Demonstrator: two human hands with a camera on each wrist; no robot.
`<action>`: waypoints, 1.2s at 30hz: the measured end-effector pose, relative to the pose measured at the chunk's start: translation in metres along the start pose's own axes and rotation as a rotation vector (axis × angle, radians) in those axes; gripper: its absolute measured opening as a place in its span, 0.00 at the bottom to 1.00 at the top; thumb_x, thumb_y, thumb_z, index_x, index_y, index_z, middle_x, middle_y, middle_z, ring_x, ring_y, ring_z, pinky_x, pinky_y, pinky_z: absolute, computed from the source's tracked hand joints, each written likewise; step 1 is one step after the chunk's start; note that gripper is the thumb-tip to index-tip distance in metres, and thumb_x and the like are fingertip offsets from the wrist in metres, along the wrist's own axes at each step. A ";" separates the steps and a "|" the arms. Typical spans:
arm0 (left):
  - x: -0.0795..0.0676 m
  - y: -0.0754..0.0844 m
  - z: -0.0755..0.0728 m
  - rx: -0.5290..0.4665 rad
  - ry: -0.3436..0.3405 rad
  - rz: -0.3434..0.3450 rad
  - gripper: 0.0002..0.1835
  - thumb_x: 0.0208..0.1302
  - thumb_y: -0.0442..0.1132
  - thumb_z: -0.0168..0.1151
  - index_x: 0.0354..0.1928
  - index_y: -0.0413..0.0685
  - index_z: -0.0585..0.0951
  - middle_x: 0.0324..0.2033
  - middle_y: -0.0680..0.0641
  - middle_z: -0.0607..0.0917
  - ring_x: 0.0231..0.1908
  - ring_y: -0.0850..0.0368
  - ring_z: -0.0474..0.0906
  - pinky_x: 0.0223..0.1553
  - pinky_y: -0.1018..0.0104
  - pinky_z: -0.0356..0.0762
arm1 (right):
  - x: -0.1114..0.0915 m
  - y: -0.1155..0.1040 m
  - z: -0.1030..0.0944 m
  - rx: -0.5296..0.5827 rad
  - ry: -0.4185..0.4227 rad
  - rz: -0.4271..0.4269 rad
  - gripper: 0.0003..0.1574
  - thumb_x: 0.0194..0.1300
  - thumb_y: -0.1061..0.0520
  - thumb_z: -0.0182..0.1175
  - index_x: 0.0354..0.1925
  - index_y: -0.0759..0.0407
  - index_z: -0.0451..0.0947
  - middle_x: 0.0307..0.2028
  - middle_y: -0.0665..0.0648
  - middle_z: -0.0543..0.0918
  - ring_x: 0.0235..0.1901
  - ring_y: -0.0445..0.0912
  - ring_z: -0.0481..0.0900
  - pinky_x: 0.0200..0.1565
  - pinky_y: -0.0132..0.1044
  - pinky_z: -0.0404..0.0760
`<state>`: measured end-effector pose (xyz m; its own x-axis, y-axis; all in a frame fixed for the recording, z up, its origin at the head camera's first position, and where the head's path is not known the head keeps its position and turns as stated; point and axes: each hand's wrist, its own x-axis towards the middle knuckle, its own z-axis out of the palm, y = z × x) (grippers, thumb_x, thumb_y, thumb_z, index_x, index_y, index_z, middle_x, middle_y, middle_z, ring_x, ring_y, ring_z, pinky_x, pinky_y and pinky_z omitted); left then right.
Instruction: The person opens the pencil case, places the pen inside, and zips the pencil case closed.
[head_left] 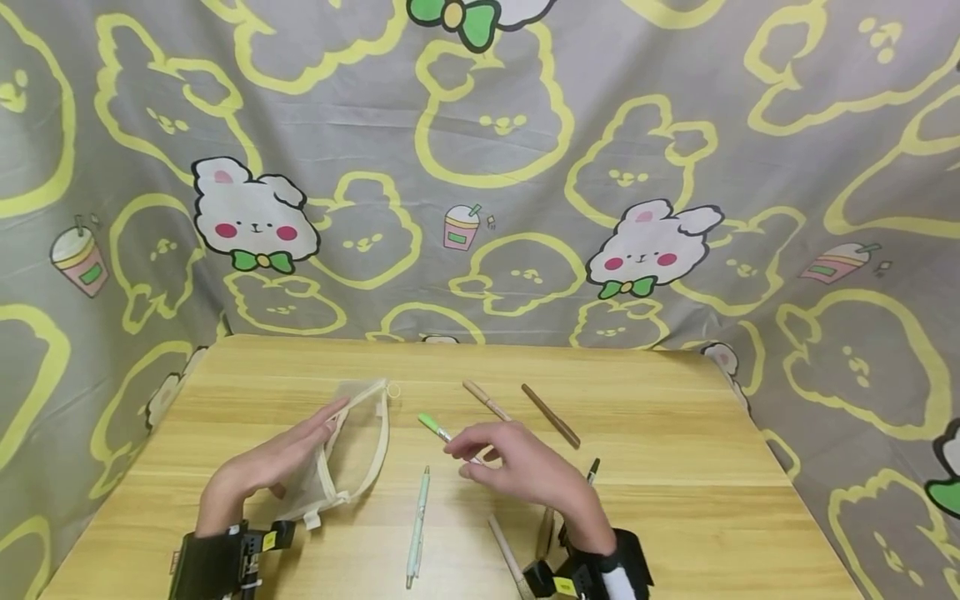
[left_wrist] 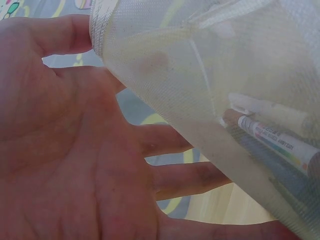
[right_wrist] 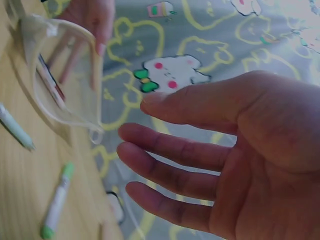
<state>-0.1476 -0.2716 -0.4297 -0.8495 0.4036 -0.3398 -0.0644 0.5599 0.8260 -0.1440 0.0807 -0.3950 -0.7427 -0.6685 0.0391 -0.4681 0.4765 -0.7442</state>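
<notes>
A see-through mesh pouch [head_left: 378,454] with cream edging and a ring at its zip end stands with its mouth spread at the left. My left hand [head_left: 273,458] rests along its outer side, fingers straight and spread behind the mesh in the left wrist view. Inside lie a brown-capped marker [left_wrist: 280,140] with a white label and a paler pen [left_wrist: 270,111]. My right hand [head_left: 517,467] hovers over the table, fingers loosely bent and nothing between them. Below it lies a white marker with green ends [right_wrist: 57,200], partly covered by the hand in the head view.
A mint click pen [head_left: 418,525] lies between the hands. Farther back are a beige pen [head_left: 486,400] and a brown pen [head_left: 551,415]. Another beige pen [head_left: 508,550], a brown one and a black-tipped one lie by the right wrist. Patterned grey cloth [head_left: 360,142] hangs around the wooden table [head_left: 660,400].
</notes>
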 end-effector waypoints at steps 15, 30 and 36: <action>-0.003 -0.002 0.002 -0.028 0.009 -0.010 0.33 0.80 0.57 0.32 0.80 0.59 0.41 0.76 0.35 0.33 0.64 0.14 0.34 0.22 0.24 0.76 | -0.056 0.035 -0.055 -0.032 0.033 0.140 0.17 0.66 0.60 0.64 0.53 0.58 0.80 0.49 0.54 0.84 0.48 0.53 0.80 0.50 0.55 0.82; -0.005 -0.004 0.001 -0.052 0.004 -0.036 0.33 0.80 0.56 0.32 0.79 0.60 0.40 0.76 0.36 0.31 0.64 0.14 0.34 0.25 0.23 0.75 | -0.080 0.059 -0.068 -0.059 -0.044 0.321 0.25 0.46 0.79 0.62 0.33 0.52 0.83 0.43 0.55 0.82 0.49 0.58 0.75 0.46 0.53 0.78; -0.005 -0.002 -0.001 -0.049 -0.002 -0.028 0.32 0.80 0.55 0.31 0.79 0.59 0.40 0.76 0.35 0.31 0.64 0.14 0.33 0.25 0.24 0.76 | -0.075 0.071 -0.057 -0.137 -0.017 0.435 0.25 0.37 0.81 0.61 0.30 0.58 0.83 0.36 0.55 0.83 0.42 0.56 0.77 0.38 0.45 0.79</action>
<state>-0.1434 -0.2755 -0.4295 -0.8458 0.3899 -0.3641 -0.1138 0.5348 0.8373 -0.1487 0.1966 -0.4128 -0.8766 -0.3985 -0.2698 -0.1742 0.7853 -0.5941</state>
